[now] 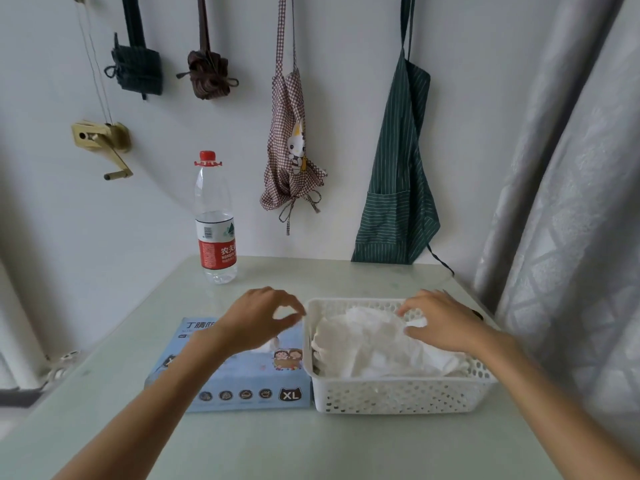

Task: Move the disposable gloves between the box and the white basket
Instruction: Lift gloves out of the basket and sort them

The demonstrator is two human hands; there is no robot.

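From my head view I see a pale green tabletop (277, 441) with a light blue glove box (242, 382) lying flat and a white basket (398, 393) set right against its right side. The disposable gloves (367, 344) are heaped in the basket as a crumpled white pile that fills most of it; a bit of white also shows at the opening on top of the box, partly hidden by my arm.

My left hand (256, 320) hangs over the far part of the box, near the basket's left rim. Its grip is loosely curled, thumb and forefinger bent toward each other with a gap between them, and I see nothing held in it. My right hand (440, 323) lies over the right part of the pile, fingers spread and touching the gloves. Whether its grip actually pinches any glove I cannot tell, since the white material blends under the fingertips.

A water bottle (215, 220) with a red cap stands upright near the far left edge of the tabletop, well apart from the box. On the wall behind hang a checked apron (289, 161) and a green striped apron (398, 188). A grey curtain (561, 202) falls at the right.
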